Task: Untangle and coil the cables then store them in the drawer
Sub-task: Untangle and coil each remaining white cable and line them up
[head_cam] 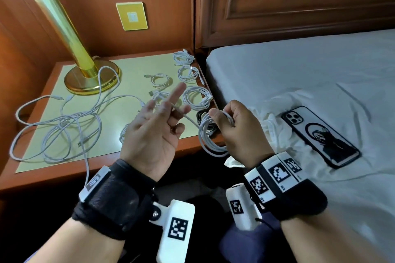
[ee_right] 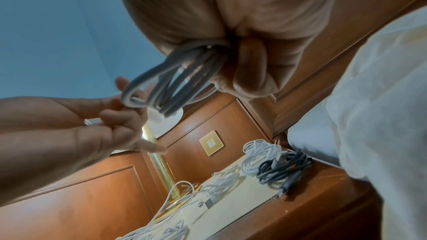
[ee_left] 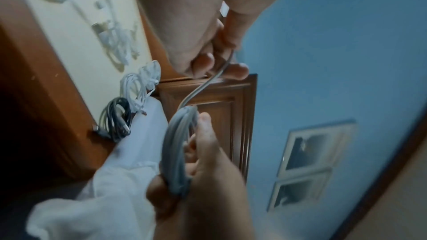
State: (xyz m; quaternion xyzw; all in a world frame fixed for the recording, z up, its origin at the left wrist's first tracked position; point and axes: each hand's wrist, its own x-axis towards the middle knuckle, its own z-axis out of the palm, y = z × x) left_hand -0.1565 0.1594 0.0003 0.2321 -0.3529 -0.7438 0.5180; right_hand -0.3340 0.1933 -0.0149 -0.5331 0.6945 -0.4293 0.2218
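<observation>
My right hand [head_cam: 224, 117] grips a coil of white cable [head_cam: 206, 136] just off the front right corner of the nightstand [head_cam: 132, 66]. The coil's loose tail [head_cam: 188, 116] runs left to my left hand [head_cam: 171, 111], palm up with the index finger stretched out. In the left wrist view its curled fingers [ee_left: 219, 67] hold the tail above the coil [ee_left: 177, 152]. The right wrist view shows the coil [ee_right: 184, 72] bunched under my right thumb, and the plug [ee_right: 92, 121] in my left hand [ee_right: 120, 116]. A tangle of white cables [head_cam: 64, 126] lies on the nightstand's left half. No drawer is in view.
Several coiled white cables [head_cam: 196, 96] lie along the nightstand's right side, with a black coil [ee_right: 284, 169] at its front right corner. A brass lamp [head_cam: 85, 66] stands at the back left. A phone [head_cam: 320, 136] lies on the white bed [head_cam: 299, 70] to the right.
</observation>
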